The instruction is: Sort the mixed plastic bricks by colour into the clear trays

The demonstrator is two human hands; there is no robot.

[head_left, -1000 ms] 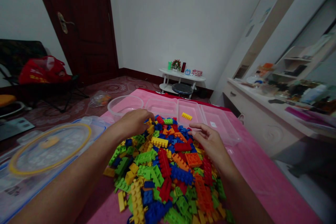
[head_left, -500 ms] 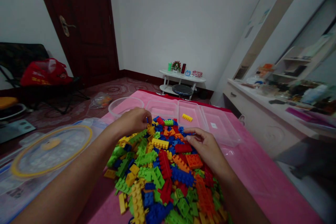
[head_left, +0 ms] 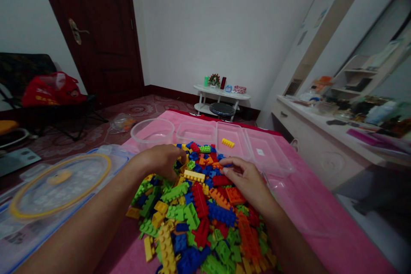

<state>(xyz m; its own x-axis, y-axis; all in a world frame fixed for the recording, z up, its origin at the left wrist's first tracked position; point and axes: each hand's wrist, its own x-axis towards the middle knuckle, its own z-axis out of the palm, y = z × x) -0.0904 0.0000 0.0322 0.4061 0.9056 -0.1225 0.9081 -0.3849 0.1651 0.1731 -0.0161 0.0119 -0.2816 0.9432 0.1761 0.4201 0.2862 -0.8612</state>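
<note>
I see blocks (head_left: 201,199) heaped on cloth (head_left: 321,205), bins (head_left: 195,130) toward its far edge, likely for easy reach. Left hand (head_left: 162,158): fingertips hidden in blocks, can't tell. Right hand (head_left: 245,180): fingers apart, by blocks.

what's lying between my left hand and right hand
In the head view, part of the brick pile lies between the left hand and the right hand, including a yellow brick.

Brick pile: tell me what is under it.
Pink cloth shows along the lower left edge of the brick pile and seems to continue beneath it. Whatever else lies under the middle is covered and cannot be seen.
</note>
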